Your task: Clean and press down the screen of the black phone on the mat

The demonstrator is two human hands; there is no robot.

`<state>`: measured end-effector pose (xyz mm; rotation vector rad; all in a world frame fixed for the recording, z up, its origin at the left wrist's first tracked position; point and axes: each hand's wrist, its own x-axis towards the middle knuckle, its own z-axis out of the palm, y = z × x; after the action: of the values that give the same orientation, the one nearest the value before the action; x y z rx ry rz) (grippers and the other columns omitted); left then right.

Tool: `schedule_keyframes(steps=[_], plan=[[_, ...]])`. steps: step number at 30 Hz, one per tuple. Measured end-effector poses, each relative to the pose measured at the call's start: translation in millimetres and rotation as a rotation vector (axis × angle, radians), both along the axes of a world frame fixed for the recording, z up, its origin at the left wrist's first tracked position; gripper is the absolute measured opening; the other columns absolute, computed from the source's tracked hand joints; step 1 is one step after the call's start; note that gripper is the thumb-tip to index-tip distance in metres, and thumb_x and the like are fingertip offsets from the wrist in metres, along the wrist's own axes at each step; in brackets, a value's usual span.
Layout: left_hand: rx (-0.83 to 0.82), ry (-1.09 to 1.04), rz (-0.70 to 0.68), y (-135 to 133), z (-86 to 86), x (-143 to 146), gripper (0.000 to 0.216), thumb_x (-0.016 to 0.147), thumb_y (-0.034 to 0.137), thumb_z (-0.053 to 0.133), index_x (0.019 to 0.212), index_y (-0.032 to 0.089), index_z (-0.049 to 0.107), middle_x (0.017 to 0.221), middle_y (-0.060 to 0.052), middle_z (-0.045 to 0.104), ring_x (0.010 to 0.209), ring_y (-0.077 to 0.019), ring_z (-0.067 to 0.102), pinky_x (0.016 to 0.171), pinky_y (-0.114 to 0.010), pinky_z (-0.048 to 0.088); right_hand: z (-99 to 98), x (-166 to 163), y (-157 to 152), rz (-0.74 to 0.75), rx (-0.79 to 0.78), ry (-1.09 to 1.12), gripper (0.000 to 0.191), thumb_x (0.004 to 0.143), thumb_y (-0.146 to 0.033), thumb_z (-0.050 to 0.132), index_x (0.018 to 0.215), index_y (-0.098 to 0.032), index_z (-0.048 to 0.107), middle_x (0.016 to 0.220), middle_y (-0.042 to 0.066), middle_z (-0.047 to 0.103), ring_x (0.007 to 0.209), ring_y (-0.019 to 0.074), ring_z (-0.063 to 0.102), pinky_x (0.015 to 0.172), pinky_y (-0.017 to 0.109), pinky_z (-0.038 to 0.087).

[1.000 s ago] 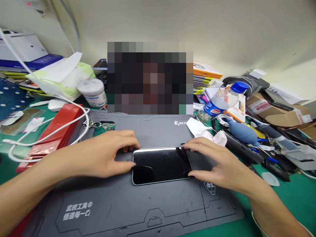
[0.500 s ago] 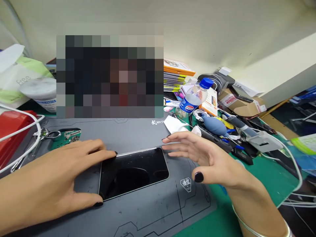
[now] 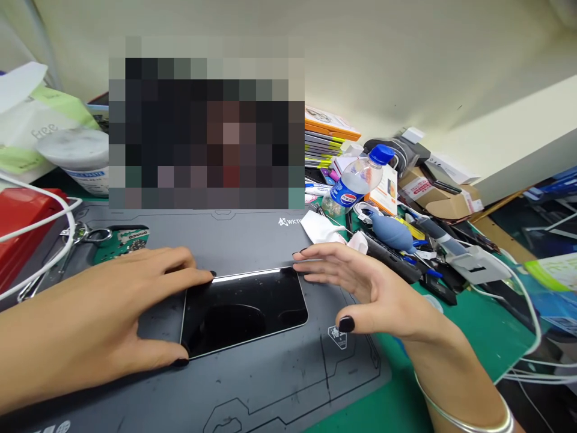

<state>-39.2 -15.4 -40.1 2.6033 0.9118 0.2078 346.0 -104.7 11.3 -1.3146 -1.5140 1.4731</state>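
Note:
A black phone (image 3: 246, 308) lies screen up on a grey work mat (image 3: 288, 385). My left hand (image 3: 112, 313) rests flat on the mat at the phone's left end, with fingertip and thumb against its corners, steadying it. My right hand (image 3: 360, 288) hovers just right of the phone, fingers stretched out and apart, fingertips close to the phone's top right corner, holding nothing. A silver bangle is on my right wrist.
A small green circuit board (image 3: 121, 243) and a metal tool lie on the mat's left. A red box (image 3: 22, 222), white cable and white jar (image 3: 81, 159) stand left. A drink bottle (image 3: 356, 180), blue air blower (image 3: 392, 231), tools, boxes and cables crowd the right.
My right hand has let go of the phone's right end and lifted off with fingers open. The view has swung to the right. My left hand stays at the phone's left end.

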Motion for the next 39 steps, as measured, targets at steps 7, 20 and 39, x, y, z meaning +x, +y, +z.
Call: schedule_keyframes(steps=[7, 20, 39], plan=[[-0.043, -0.004, 0.01, -0.4, 7.2, 4.3, 0.052, 0.082, 0.043, 0.084, 0.134, 0.041, 0.076, 0.126, -0.002, 0.078, 0.107, -0.0339, 0.075, 0.091, -0.042, 0.059, 3.2, -0.3, 0.5, -0.008, 0.0, -0.002, 0.072, 0.085, -0.053, 0.103, 0.144, -0.027, 0.07, 0.153, 0.015, 0.073, 0.146, 0.0354, 0.072, 0.124, 0.052, 0.06], [-0.037, 0.023, 0.032, -2.8, 16.4, 8.7, 0.05, 0.08, 0.042, 0.087, 0.129, 0.041, 0.079, 0.127, -0.003, 0.079, 0.106, -0.0329, 0.077, 0.093, -0.045, 0.062, 6.9, -0.9, 3.2, -0.065, -0.088, 0.104, 0.067, 0.079, -0.06, 0.104, 0.132, -0.028, 0.079, 0.146, 0.015, 0.077, 0.143, 0.037, 0.073, 0.111, 0.051, 0.068], [-0.004, 0.045, 0.027, -7.5, 20.2, 7.3, 0.051, 0.087, 0.041, 0.083, 0.138, 0.041, 0.077, 0.131, -0.004, 0.075, 0.112, -0.0325, 0.076, 0.097, -0.046, 0.061, -0.6, -0.7, 6.4, -0.168, -0.296, 0.462, 0.033, 0.091, -0.051, 0.096, 0.114, -0.03, 0.086, 0.135, 0.007, 0.083, 0.141, 0.0306, 0.073, 0.103, 0.045, 0.071]])
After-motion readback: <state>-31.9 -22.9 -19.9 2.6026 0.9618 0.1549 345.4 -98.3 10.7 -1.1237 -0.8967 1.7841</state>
